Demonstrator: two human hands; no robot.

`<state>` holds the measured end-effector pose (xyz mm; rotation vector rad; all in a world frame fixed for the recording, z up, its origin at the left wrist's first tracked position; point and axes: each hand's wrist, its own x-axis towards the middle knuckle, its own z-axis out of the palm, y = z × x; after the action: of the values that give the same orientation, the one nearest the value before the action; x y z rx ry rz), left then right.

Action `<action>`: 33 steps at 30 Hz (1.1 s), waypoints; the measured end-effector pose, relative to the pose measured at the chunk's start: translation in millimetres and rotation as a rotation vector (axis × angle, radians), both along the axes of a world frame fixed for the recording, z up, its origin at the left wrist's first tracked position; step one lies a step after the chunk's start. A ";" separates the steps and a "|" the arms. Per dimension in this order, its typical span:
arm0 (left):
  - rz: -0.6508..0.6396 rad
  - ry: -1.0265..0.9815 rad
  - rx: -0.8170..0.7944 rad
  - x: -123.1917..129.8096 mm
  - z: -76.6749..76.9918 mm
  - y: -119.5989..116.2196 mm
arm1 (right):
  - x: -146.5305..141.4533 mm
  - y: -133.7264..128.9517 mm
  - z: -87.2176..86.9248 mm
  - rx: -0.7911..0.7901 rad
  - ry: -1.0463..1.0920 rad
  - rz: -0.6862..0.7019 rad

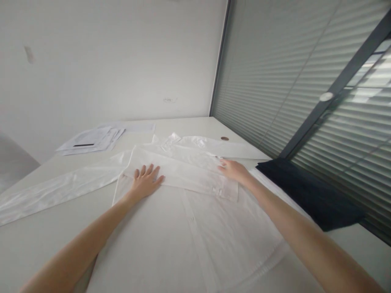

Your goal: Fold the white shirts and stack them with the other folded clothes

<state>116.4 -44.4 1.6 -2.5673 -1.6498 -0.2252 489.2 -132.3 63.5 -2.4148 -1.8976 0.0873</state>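
Observation:
A white buttoned shirt (165, 228) lies spread on the table, its collar (172, 138) at the far end. One sleeve (189, 175) is folded across the chest, with its cuff toward the right. My left hand (146, 180) rests on the fold near the shoulder, fingers spread. Over by the cuff, my right hand (233, 170) touches the cloth with its fingers stretched leftward; its underside is hidden. Another long strip of white cloth (61, 191) runs off to the left, and more white cloth (241, 149) extends right behind my right hand.
Papers (91, 140) with a dark thin object (83, 145) on them lie at the back left. A small round brown object (225, 138) sits near the back right. Dark folded cloth (308, 193) lies along the right edge, beside window blinds (275, 77).

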 end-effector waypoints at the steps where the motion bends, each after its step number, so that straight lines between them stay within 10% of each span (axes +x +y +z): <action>1: -0.002 0.002 0.000 0.1 0.0 -0.1 | 10.1 15.0 11.2 -0.024 -0.044 -0.060; 6: 0.010 0.011 -0.005 0.9 2.1 -1.1 | 64.9 69.6 38.6 -0.077 -0.137 -0.274; 12: 0.005 0.020 0.011 1.6 1.8 -1.0 | 105.6 70.1 20.8 -0.108 -0.150 -0.413; 33: -0.001 -0.002 0.027 1.1 -0.4 -0.8 | 107.0 73.5 7.5 0.028 -0.090 -0.588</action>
<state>117.5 -45.2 1.2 -2.5492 -1.6338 -0.2483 596.2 -58.8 71.0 -2.8783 -1.1273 -0.0805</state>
